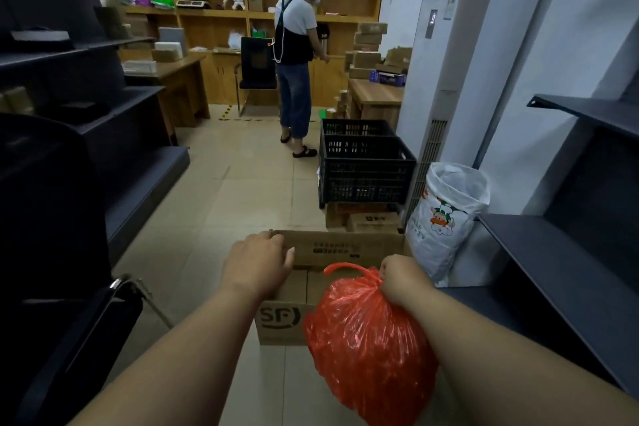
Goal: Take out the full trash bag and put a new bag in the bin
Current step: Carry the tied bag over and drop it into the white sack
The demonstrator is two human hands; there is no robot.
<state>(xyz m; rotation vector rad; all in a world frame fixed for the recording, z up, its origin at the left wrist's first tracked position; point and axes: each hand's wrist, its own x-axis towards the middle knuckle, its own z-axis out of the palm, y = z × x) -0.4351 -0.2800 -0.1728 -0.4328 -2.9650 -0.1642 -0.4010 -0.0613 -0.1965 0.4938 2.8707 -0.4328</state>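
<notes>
A full red plastic trash bag (pixel 366 346) hangs in front of me, its top bunched and one loop handle sticking up. My right hand (pixel 403 282) is shut on the bunched neck of the bag. My left hand (pixel 257 261) rests on the far left flap of an open cardboard box (pixel 280 320) marked SF that stands on the floor; its fingers are spread. The bag hangs over the box's near right corner. No bin shows in view.
A white printed sack (pixel 446 218) stands right of the box. Black plastic crates (pixel 363 166) sit on cartons behind it. Dark shelving lines both sides; a chair (pixel 86 332) is at lower left. A person (pixel 297 55) stands by the far wooden shelves.
</notes>
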